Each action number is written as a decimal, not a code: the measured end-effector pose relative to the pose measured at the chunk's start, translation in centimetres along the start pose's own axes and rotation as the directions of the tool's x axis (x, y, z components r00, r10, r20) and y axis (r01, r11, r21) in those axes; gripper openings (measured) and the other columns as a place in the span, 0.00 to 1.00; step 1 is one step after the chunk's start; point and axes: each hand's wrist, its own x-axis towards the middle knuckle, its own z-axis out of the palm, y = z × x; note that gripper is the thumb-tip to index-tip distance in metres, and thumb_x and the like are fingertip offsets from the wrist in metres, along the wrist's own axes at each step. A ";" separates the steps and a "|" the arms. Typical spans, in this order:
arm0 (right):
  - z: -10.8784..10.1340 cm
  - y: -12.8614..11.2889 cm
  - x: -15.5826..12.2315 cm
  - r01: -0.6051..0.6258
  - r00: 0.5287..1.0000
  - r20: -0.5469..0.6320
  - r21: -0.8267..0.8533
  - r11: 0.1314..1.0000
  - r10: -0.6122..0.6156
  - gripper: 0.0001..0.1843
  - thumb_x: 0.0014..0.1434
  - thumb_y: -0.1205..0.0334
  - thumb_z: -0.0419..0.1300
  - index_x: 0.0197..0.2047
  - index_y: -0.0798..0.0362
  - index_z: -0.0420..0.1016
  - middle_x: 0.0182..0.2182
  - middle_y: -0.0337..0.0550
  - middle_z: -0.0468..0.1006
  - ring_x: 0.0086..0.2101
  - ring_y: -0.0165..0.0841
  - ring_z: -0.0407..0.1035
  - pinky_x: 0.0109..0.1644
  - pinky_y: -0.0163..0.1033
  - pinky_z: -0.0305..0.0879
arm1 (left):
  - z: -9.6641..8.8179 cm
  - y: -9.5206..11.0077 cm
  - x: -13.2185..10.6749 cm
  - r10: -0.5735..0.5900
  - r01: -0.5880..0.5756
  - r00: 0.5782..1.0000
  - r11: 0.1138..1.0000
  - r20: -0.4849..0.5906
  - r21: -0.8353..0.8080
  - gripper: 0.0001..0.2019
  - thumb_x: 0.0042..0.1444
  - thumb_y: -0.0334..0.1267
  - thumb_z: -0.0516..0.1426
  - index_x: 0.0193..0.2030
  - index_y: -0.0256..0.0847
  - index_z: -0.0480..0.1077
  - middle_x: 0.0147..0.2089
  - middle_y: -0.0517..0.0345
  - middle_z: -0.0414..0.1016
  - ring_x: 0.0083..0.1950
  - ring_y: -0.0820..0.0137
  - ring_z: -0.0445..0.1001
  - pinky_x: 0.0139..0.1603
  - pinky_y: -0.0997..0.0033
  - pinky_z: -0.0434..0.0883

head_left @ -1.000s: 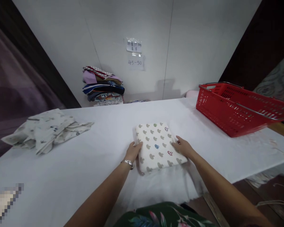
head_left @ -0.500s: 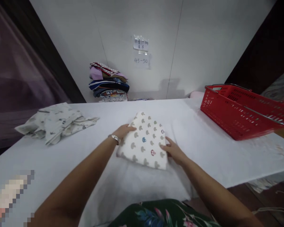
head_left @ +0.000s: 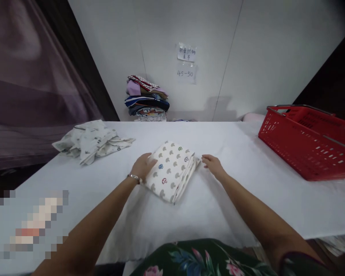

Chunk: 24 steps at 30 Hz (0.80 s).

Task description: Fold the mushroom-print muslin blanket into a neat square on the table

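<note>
The folded cloth (head_left: pixel 169 170) with printed mushrooms lies on the white table (head_left: pixel 235 203) between the two hands, turned at a slant, its layered edges facing the right hand (head_left: pixel 214 165). The left hand (head_left: pixel 140 166), with a bracelet (head_left: pixel 135 178) at its wrist, touches the cloth's left side, thumb on top — whether the fingers grip underneath cannot be told. The right hand is loosely open, fingers a little bent, just beside the nearest corner; contact there is unclear. Beyond the left hand, farther left, sits a crumpled cloth (head_left: pixel 94 142); well right of the right hand stands a red basket (head_left: pixel 310 145).
</note>
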 end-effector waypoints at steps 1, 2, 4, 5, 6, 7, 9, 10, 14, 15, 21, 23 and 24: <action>0.2 -0.7 1.0 0.003 1.000 0.003 -0.026 1.000 -0.003 0.16 0.48 0.55 0.60 0.40 0.54 0.74 0.38 0.44 0.75 0.37 0.32 0.68 0.34 0.35 0.66 | 0.1 0.4 -1.1 0.087 -0.086 0.996 0.996 -0.011 0.020 0.26 0.50 0.52 0.55 0.54 0.42 0.66 0.59 0.50 0.65 0.59 0.59 0.63 0.60 0.62 0.58; 0.4 -1.3 1.9 0.004 1.000 0.019 -0.057 0.998 -0.003 0.17 0.49 0.54 0.60 0.40 0.54 0.74 0.39 0.45 0.75 0.38 0.33 0.68 0.34 0.35 0.66 | 0.2 0.8 -2.3 0.172 -0.171 0.985 0.985 -0.012 0.030 0.24 0.51 0.51 0.54 0.53 0.42 0.67 0.58 0.51 0.67 0.59 0.60 0.63 0.61 0.62 0.58; 1.1 -2.0 3.4 0.000 0.998 0.069 -0.112 0.994 0.008 0.17 0.50 0.52 0.59 0.40 0.54 0.75 0.40 0.44 0.75 0.38 0.33 0.67 0.34 0.35 0.65 | 0.4 1.3 -4.8 0.318 -0.318 0.948 0.947 0.012 0.037 0.21 0.53 0.51 0.53 0.50 0.44 0.69 0.55 0.52 0.70 0.58 0.61 0.64 0.61 0.61 0.57; 1.5 -2.2 4.0 -0.007 0.995 0.096 -0.132 0.991 0.019 0.17 0.50 0.52 0.59 0.40 0.54 0.75 0.39 0.44 0.75 0.37 0.33 0.67 0.33 0.34 0.64 | 0.5 1.5 -6.1 0.373 -0.375 0.927 0.926 0.038 0.047 0.21 0.52 0.51 0.54 0.50 0.45 0.70 0.54 0.52 0.70 0.58 0.61 0.64 0.61 0.60 0.57; 1.9 -2.2 4.6 -0.014 0.992 0.120 -0.146 0.989 0.031 0.17 0.50 0.51 0.59 0.38 0.54 0.75 0.38 0.44 0.75 0.36 0.32 0.67 0.32 0.34 0.64 | 0.7 1.6 -7.4 0.423 -0.427 0.903 0.902 0.072 0.066 0.22 0.51 0.52 0.55 0.51 0.45 0.69 0.55 0.52 0.70 0.59 0.60 0.64 0.62 0.58 0.57; 2.3 -2.2 5.1 -0.020 0.989 0.142 -0.151 0.988 0.042 0.17 0.48 0.51 0.60 0.37 0.55 0.76 0.36 0.44 0.76 0.34 0.32 0.67 0.30 0.34 0.63 | 0.8 1.7 -8.6 0.464 -0.474 0.879 0.876 0.109 0.090 0.25 0.49 0.53 0.56 0.52 0.45 0.68 0.56 0.51 0.69 0.59 0.59 0.63 0.62 0.56 0.55; 3.0 -1.9 5.9 -0.019 0.983 0.178 -0.167 0.986 0.049 0.16 0.46 0.52 0.63 0.32 0.56 0.76 0.30 0.43 0.75 0.30 0.30 0.66 0.28 0.33 0.61 | 1.2 1.9 -10.5 0.518 -0.544 0.836 0.826 0.181 0.145 0.32 0.46 0.56 0.58 0.57 0.44 0.64 0.60 0.48 0.65 0.61 0.56 0.60 0.63 0.51 0.51; 3.2 -1.7 6.3 -0.012 0.980 0.192 -0.179 0.984 0.046 0.14 0.44 0.54 0.64 0.30 0.57 0.76 0.27 0.43 0.75 0.28 0.30 0.65 0.28 0.32 0.61 | 1.5 2.0 -11.2 0.534 -0.569 0.819 0.805 0.212 0.170 0.36 0.44 0.57 0.59 0.59 0.43 0.62 0.61 0.47 0.62 0.62 0.54 0.59 0.64 0.49 0.49; 3.5 -1.8 7.0 0.020 0.982 0.186 -0.202 0.979 0.018 0.07 0.43 0.62 0.65 0.26 0.57 0.73 0.21 0.39 0.72 0.24 0.26 0.64 0.27 0.31 0.59 | 2.6 2.6 -12.6 0.537 -0.599 0.798 0.761 0.275 0.251 0.34 0.48 0.52 0.58 0.61 0.41 0.59 0.63 0.47 0.59 0.64 0.54 0.55 0.65 0.46 0.43; 3.3 -1.9 7.0 0.016 0.983 0.183 -0.196 0.981 0.020 0.06 0.44 0.63 0.65 0.26 0.56 0.73 0.21 0.38 0.71 0.24 0.26 0.64 0.26 0.30 0.59 | 2.8 2.6 -12.6 0.534 -0.599 0.798 0.755 0.277 0.269 0.30 0.50 0.47 0.56 0.60 0.42 0.60 0.63 0.48 0.61 0.64 0.55 0.55 0.65 0.47 0.43; 2.2 -0.7 5.6 -0.063 0.975 0.195 -0.212 0.975 0.105 0.05 0.48 0.64 0.62 0.27 0.56 0.70 0.16 0.36 0.68 0.19 0.25 0.62 0.22 0.29 0.58 | 3.3 1.1 -12.5 0.630 -0.677 0.735 0.675 0.250 0.293 0.23 0.53 0.32 0.51 0.57 0.45 0.65 0.58 0.56 0.68 0.63 0.62 0.59 0.65 0.53 0.45; 2.3 0.0 5.1 -0.085 0.971 0.196 -0.242 0.967 0.135 0.06 0.48 0.64 0.62 0.27 0.57 0.70 0.14 0.35 0.66 0.18 0.25 0.61 0.21 0.29 0.57 | 3.5 0.6 -12.8 0.674 -0.711 0.701 0.636 0.234 0.299 0.22 0.53 0.31 0.51 0.56 0.44 0.66 0.58 0.56 0.68 0.62 0.63 0.60 0.65 0.54 0.45; 2.4 0.3 5.0 -0.088 0.971 0.195 -0.256 0.963 0.141 0.06 0.48 0.64 0.63 0.28 0.57 0.70 0.14 0.35 0.67 0.18 0.25 0.61 0.21 0.29 0.57 | 3.7 0.5 -13.0 0.685 -0.714 0.695 0.626 0.218 0.312 0.21 0.54 0.32 0.51 0.55 0.43 0.66 0.58 0.55 0.68 0.62 0.63 0.60 0.65 0.54 0.45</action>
